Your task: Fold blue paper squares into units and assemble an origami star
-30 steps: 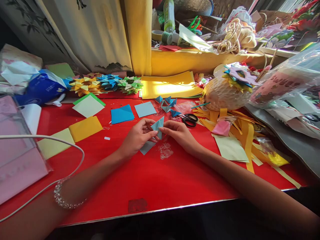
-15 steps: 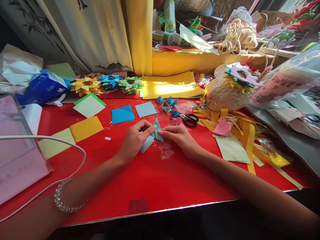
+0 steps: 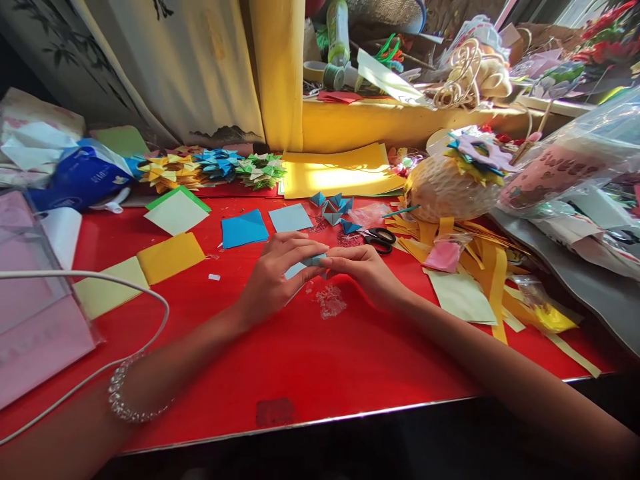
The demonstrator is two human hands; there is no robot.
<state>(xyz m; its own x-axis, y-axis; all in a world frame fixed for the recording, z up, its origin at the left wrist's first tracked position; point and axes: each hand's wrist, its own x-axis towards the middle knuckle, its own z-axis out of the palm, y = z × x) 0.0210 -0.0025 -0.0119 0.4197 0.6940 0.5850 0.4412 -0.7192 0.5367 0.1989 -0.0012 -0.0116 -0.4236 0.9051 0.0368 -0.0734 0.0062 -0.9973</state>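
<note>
Between my two hands is a small folded piece of light blue paper (image 3: 315, 259), mostly covered by fingers. My left hand (image 3: 275, 270) is closed on it from the left, thumb below and fingers over the top. From the right, my right hand (image 3: 363, 270) pinches its other end. Under my left hand a light blue paper square (image 3: 295, 270) shows in part. Just beyond lie a stack of blue squares (image 3: 245, 229), a pale blue square (image 3: 290, 218) and several folded blue paper pieces (image 3: 332, 208). Black-handled scissors (image 3: 379, 240) rest beyond my right hand.
Yellow and pale green squares (image 3: 171, 257) lie left, near a white cable (image 3: 167, 313) and a pink folder (image 3: 45, 340). Folded paper stars (image 3: 170, 172) line the back. Yellow paper strips (image 3: 500, 287) and small plastic bags (image 3: 447, 253) spread right. The table's front edge (image 3: 350, 417) runs below my arms.
The folded paper stood upright with its point showing; now it is tipped down flatter, and my left fingers have come over its top. Both hands stay in nearly the same place.
</note>
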